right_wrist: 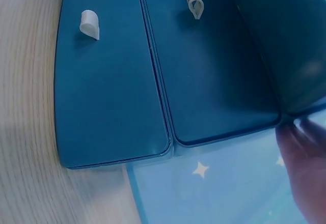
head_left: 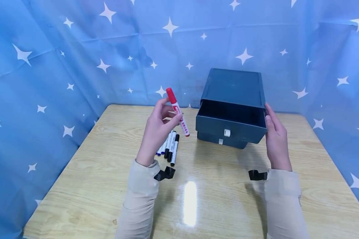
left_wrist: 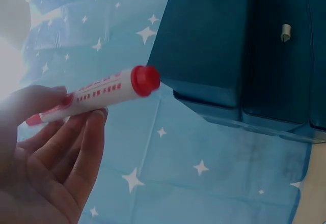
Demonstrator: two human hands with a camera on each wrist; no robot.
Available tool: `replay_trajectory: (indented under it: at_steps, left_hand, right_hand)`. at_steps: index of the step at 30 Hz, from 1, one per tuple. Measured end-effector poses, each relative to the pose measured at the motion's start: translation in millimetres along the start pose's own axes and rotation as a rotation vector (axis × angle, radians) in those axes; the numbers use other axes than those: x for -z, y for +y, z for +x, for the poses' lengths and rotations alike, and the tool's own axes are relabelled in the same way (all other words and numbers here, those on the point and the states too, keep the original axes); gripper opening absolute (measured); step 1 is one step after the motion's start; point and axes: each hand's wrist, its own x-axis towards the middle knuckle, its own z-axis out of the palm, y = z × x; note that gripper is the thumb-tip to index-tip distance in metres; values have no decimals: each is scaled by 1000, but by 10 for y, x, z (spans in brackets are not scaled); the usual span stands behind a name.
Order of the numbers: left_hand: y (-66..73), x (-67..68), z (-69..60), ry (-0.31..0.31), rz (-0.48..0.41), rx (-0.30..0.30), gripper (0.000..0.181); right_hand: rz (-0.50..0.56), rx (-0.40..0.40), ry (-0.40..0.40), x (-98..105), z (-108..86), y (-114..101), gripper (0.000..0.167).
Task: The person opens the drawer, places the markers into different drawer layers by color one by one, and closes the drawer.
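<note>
Above the table, my left hand pinches a red-and-white marker between thumb and fingers. The marker tilts, its red cap up and its other end toward the drawer; in the left wrist view the marker lies across the fingertips. To its right stands a dark blue drawer box. The upper drawer is pulled out, and its inside looks dark. My right hand rests against the box's right side, fingers extended, the thumb near the drawer's edge. In the right wrist view this hand is only partly visible.
Several black- and blue-ended markers lie side by side on the wooden table, just below the left hand. Small white pull tabs sit on the drawer fronts. A blue star-patterned cloth hangs behind and around the table.
</note>
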Motion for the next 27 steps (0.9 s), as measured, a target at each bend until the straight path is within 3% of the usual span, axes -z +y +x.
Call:
replay_trajectory:
  at_steps: [5, 9, 14, 19, 23, 27]
  left_hand:
    - [219, 9, 66, -22, -44, -39, 76]
    - [291, 14, 141, -35, -96, -73, 78]
    - [345, -8, 232, -33, -179, -113, 64]
    - [398, -93, 327, -53, -277, -114, 50]
    - [440, -165, 353, -86, -322, -97, 42]
    - [473, -226, 369, -128, -301, -98, 29]
  right_hand:
    - [15, -15, -3, 8, -12, 7, 41]
    - [-3, -5, -1, 13, -19, 16, 41]
    - [0, 18, 2, 11, -3, 8, 42]
    - [5, 23, 3, 23, -11, -6, 42]
    - [-3, 20, -14, 33, -24, -32, 42]
    - [-21, 20, -21, 46, -6, -24, 41]
